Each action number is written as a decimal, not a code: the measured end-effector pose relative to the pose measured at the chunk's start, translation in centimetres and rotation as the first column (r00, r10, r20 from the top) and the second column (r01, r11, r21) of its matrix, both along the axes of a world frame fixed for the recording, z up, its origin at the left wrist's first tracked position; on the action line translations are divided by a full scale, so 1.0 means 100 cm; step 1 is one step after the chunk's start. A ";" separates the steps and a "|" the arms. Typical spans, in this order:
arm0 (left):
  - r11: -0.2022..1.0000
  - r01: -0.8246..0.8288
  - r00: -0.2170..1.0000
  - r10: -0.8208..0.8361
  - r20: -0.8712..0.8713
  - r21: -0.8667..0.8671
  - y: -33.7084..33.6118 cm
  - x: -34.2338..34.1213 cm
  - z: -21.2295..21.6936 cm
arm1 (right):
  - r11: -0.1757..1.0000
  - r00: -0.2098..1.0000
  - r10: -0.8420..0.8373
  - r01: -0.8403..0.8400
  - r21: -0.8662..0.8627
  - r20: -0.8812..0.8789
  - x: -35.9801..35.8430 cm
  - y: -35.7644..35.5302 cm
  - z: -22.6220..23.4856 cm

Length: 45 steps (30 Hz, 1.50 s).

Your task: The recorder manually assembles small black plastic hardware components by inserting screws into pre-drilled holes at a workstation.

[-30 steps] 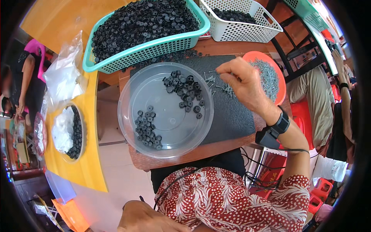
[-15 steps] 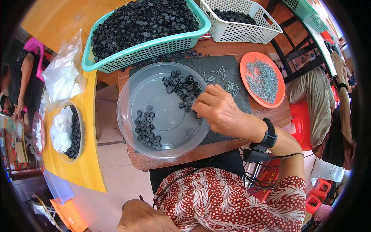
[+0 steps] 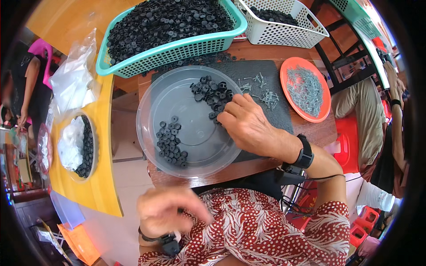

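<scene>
A round clear plastic tub (image 3: 186,106) holds two groups of small round black plastic caps: a heap (image 3: 212,91) at the far right side and flatter caps (image 3: 171,146) at the near left. My right hand (image 3: 249,126) reaches over the tub's right rim. Its fingers are bent and closed at the edge of the far heap; what they pinch, if anything, is hidden. My left hand (image 3: 171,210) is in the air in front of my body, off the table's near edge. Motion smears its fingers, and I see nothing held in it.
Silver screws fill an orange plate (image 3: 326,104) at the right; loose screws (image 3: 268,99) lie on the black mat (image 3: 277,77). Behind stand a teal basket (image 3: 177,48) heaped with black caps and a white basket (image 3: 284,37). A yellow table (image 3: 100,195) is at the left.
My left hand has risen from the lower edge and moved toward the table. My right hand stays at the heap, its fingers shifted slightly left within the tub.
</scene>
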<state>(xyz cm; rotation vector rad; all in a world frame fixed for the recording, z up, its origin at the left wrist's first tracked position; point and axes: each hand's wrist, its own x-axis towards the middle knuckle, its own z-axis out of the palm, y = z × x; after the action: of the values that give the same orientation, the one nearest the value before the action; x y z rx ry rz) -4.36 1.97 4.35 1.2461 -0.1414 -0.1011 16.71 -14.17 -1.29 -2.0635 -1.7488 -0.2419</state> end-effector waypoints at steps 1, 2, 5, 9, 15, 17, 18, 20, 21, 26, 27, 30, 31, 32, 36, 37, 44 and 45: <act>0.956 -0.287 0.955 0.291 -0.062 0.061 -0.019 0.000 -0.001 | 0.999 0.999 -0.008 0.009 0.043 -0.037 -0.002 0.001 -0.003; 0.922 -0.361 0.924 0.375 -0.082 0.140 -0.023 0.005 -0.004 | 0.996 0.997 -0.016 0.022 0.084 -0.074 -0.003 0.001 -0.006; 0.830 -0.476 0.853 0.516 -0.075 0.291 -0.028 0.016 -0.007 | 0.989 0.994 -0.018 0.033 0.144 -0.107 -0.005 0.003 -0.010; 0.647 -0.571 0.786 0.609 0.108 0.505 -0.025 0.029 -0.022 | 0.976 0.993 -0.018 0.042 0.213 -0.114 -0.011 0.003 -0.006; 0.611 -0.534 0.806 0.577 0.135 0.584 -0.030 0.053 -0.027 | 0.925 0.865 0.015 0.178 0.335 -0.501 -0.030 0.006 0.000; 0.601 -0.529 0.803 0.582 0.126 0.599 -0.030 0.061 -0.029 | 0.931 0.695 -0.019 0.275 0.241 -0.719 -0.036 0.007 0.003; 0.524 -0.517 0.817 0.538 0.208 0.676 -0.030 0.065 -0.031 | 0.930 0.693 -0.017 0.275 0.243 -0.721 -0.039 0.006 0.004; 0.402 -0.511 0.828 0.467 0.310 0.760 -0.030 0.068 -0.034 | 0.930 0.557 -0.053 0.330 0.162 -0.829 -0.042 0.005 0.005; 0.401 -0.509 0.829 0.467 0.308 0.762 -0.030 0.067 -0.035 | 0.930 0.555 -0.053 0.331 0.162 -0.830 -0.043 0.005 0.005; 0.500 -0.557 0.801 0.532 0.273 0.663 -0.035 0.065 -0.038 | 0.933 0.289 0.043 0.331 0.142 -0.956 -0.043 0.003 0.007; 0.503 -0.554 0.805 0.526 0.273 0.663 -0.035 0.066 -0.039 | 0.931 0.289 0.041 0.337 0.142 -0.956 -0.043 0.002 0.008; 0.433 -0.611 0.772 0.512 0.377 0.663 -0.035 0.066 -0.040 | 0.924 0.100 0.105 0.358 0.134 -0.990 -0.043 0.003 0.010; 0.397 -0.630 0.758 0.504 0.415 0.668 -0.036 0.066 -0.040 | 0.920 0.055 0.121 0.369 0.133 -0.991 -0.044 0.005 0.011; 0.359 -0.648 0.743 0.494 0.452 0.671 -0.036 0.066 -0.040 | 0.916 0.011 0.138 0.379 0.132 -0.990 -0.045 0.006 0.011; 0.369 -0.673 0.723 0.509 0.466 0.641 -0.035 0.065 -0.041 | 0.907 0.210 0.114 0.378 0.188 -0.971 -0.052 0.009 0.011; 0.396 -0.673 0.725 0.519 0.453 0.625 -0.033 0.064 -0.041 | 0.890 0.284 0.118 0.394 0.228 -0.952 -0.055 0.010 0.009; 0.771 -0.625 0.757 0.637 -0.145 0.122 -0.027 0.056 -0.041 | 0.847 0.632 0.096 0.354 0.396 -0.769 -0.060 0.012 0.004; 0.771 -0.624 0.758 0.636 -0.144 0.124 -0.026 0.055 -0.040 | 0.846 0.632 0.096 0.355 0.398 -0.769 -0.059 0.013 0.003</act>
<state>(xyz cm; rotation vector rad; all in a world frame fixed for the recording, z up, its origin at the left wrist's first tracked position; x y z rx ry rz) 1.15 -0.64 0.37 1.2886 0.4524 0.3777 10.78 -12.85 -1.00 -1.5245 -0.8549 0.1240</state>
